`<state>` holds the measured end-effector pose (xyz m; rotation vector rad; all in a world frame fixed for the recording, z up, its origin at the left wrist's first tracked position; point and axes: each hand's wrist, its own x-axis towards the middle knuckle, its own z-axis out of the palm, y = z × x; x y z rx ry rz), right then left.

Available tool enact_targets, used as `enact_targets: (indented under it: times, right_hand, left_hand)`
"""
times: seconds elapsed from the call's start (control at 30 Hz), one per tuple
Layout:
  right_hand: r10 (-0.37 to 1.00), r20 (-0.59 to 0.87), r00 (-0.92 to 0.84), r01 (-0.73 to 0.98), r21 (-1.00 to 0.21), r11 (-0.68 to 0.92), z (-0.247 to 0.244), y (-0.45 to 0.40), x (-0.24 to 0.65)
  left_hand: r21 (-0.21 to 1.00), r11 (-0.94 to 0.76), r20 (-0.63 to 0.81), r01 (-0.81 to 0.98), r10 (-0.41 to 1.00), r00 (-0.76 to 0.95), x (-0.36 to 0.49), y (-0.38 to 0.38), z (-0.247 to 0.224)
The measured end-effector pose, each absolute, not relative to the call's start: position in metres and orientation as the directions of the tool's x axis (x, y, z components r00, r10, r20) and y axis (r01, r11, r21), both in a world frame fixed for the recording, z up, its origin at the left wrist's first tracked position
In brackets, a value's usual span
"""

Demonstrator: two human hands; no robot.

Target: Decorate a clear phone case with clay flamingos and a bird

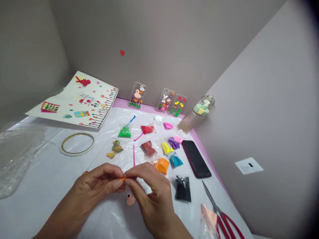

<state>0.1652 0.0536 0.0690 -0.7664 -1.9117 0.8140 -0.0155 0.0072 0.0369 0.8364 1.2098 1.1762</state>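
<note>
Between the fingertips of both hands is a small orange piece of clay (pixel 122 179), partly hidden by the fingers. My left hand (pixel 103 182) pinches it from one side, and my right hand (pixel 152 186) meets it with thumb and forefinger from the other. Below them on the sheet lies a pale pink bird shape (pixel 130 199) with a dark eye, partly covered by my right hand. Just beyond my left hand, a green and brown clay bird (pixel 115 149) with orange legs lies on a clear case. An orange clay packet (pixel 161 166) sits beyond my right hand.
Several clay packets, including green (pixel 124 131) and black (pixel 183 189), lie about. A phone (pixel 196 159) and red-handled scissors (pixel 221 212) are at right. A tape roll (pixel 77 144) and sketchbook (pixel 82 99) are left. Decorated cases (pixel 138 95) and a bottle (pixel 194 116) stand behind.
</note>
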Motion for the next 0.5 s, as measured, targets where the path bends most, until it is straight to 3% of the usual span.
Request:
enact_targets:
  times: [0.23,0.5]
  right_hand:
    - [0.765,0.461,-0.45,0.151,-0.804,0.575,0.0721,0.0537,0.1667]
    - [0.795,0.402,-0.454,0.103,-0.863,0.495,0.0701,0.0541,0.1657]
  left_hand:
    - [0.946,0.222,-0.258,-0.237,0.957,-0.135,-0.0116,0.0075,0.0412]
    - [0.957,0.196,-0.224,-0.213,0.968,-0.117,-0.0145,0.008,0.0402]
